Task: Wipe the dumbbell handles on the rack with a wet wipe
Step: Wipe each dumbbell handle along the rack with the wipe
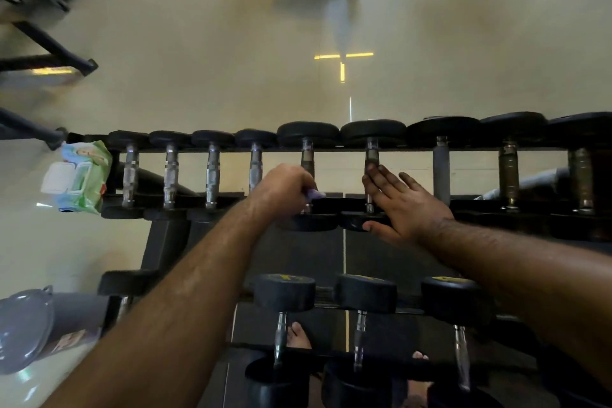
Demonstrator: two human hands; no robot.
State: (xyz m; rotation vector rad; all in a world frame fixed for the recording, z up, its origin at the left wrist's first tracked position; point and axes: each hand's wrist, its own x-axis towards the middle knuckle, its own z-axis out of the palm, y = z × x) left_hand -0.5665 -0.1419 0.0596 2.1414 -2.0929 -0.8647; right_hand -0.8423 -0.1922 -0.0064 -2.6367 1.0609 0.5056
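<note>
Above pale gym flooring (198, 76), left hand (284, 187) grips a crumpled purple wet wipe (314, 194) against a chrome dumbbell handle (307, 156); right hand (402, 205) rests flat, fingers straight, on the neighbouring black dumbbell (371, 172).

The black rack (172, 242) in front of me carries a row of dumbbells (212, 169) across its upper tier, their heads resting on the two rails and their metal handles spanning the gap. Left of that row the heads are small; toward the right end they get larger. At the far left end of the upper tier a pack of wet wipes (79, 175) sits against the rack's corner. Below the upper tier, nearer to me, the lower tier holds three more dumbbells (283, 318) side by side. The rack stands on the floor (205, 69), pale beyond it and dark beneath it.
</note>
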